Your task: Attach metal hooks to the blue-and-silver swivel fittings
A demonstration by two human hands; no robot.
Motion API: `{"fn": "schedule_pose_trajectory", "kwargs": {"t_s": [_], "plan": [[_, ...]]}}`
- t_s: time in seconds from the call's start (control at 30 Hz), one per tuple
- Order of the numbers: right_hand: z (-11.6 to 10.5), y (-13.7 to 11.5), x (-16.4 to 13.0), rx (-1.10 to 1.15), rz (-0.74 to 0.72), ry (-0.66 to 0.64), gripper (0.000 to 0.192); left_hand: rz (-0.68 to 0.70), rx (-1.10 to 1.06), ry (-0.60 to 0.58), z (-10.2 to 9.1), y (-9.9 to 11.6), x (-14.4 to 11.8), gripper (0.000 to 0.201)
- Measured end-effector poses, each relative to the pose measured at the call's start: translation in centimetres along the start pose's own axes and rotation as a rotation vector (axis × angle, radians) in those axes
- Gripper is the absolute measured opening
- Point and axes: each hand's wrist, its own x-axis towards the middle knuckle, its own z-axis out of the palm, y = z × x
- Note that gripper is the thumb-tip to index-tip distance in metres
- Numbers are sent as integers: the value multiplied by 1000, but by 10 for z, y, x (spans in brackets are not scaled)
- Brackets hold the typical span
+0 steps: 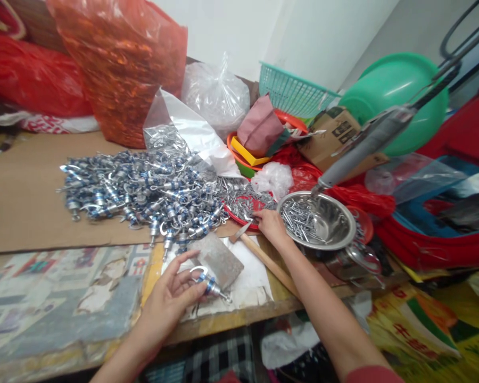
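My left hand (179, 284) holds a small silver-and-blue hook fitting (211, 283) between thumb and fingers. Its hook points up toward the fingers and its thin end points right. Just behind it a flat grey metal block (219, 260) lies on white paper. My right hand (270, 226) reaches to a red plate (236, 215) heaped with small silver metal parts (245, 206). Its fingers are closed at the plate's edge, and what they pinch is too small to make out. A hammer (268, 260) with a wooden handle lies beneath my right forearm.
A big pile of similar blue-and-silver fittings (143, 189) covers the cardboard (19, 202) at left. A steel bowl (345, 221) of metal pins stands right of my right hand, below a grey lever arm (367, 143). Bags, including an orange one (123, 69), line the wall.
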Motion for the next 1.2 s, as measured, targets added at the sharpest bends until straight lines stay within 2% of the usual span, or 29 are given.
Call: {"fn": "schedule_pose_trajectory", "kwargs": {"t_s": [0.13,0.27,0.4,0.43,0.5,0.57,0.6,0.7,0.8,0.9,1.03,1.2], "plan": [[7,7,14,-46,3,-41,28,-15,-67,-35,-1,2,1,53],[-3,-9,11,-11,-15,-2,29,-19,10,-16,-6,-1,0,45],[-17,-55,-30,132,-58,89,22,49,57,-1,-6,-3,-4,43],[-20,-69,-45,315,-87,69,18,88,62,16,-5,-3,-4,42],[-21,-92,-73,563,-136,-122,15,177,77,69,-1,-3,-4,41],[-20,-108,-94,656,-120,-223,20,229,94,121,3,-4,-5,42],[-19,-112,-101,671,-96,-234,22,233,100,134,4,-5,-5,43],[-17,-114,-107,678,-55,-176,21,186,97,104,4,-5,-7,41],[-21,-113,-109,659,-101,-124,19,83,83,9,-1,-1,-11,40],[-26,-115,-115,641,-158,-81,18,10,207,-36,-6,8,-13,37],[-28,-122,-125,646,-230,17,14,148,460,75,-6,17,-14,17],[-21,-125,-132,750,-183,105,11,236,527,59,-3,21,-17,15]]}}
